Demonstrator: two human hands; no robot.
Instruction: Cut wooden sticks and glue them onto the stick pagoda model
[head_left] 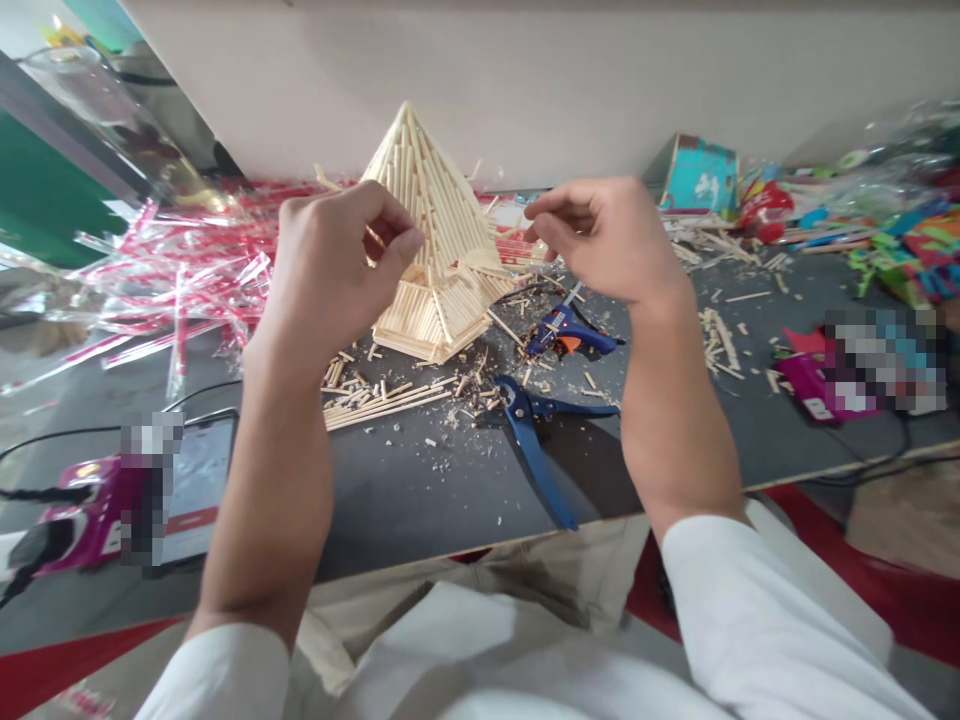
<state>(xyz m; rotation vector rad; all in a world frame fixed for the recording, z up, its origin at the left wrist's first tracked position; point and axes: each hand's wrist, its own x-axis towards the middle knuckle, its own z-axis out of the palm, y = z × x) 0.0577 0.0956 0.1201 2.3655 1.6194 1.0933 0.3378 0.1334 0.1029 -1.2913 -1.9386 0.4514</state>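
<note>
A cone-roofed model of pale thin sticks stands on the dark table, its wider base made of the same sticks. My left hand is raised in front of the model's left side, thumb and fingers pinched together. To the right of the model hovers my right hand, its fingers curled in towards the thumb. Anything in either pinch is too small to make out. A blue glue gun lies below my right hand. Nearer me rest blue-handled cutters with their handles spread.
Clear and red plastic wrappers heap up at the left. Cut stick pieces litter the table. A phone and a magenta power strip lie front left; another magenta block with cables sits right. A turquoise box stands behind.
</note>
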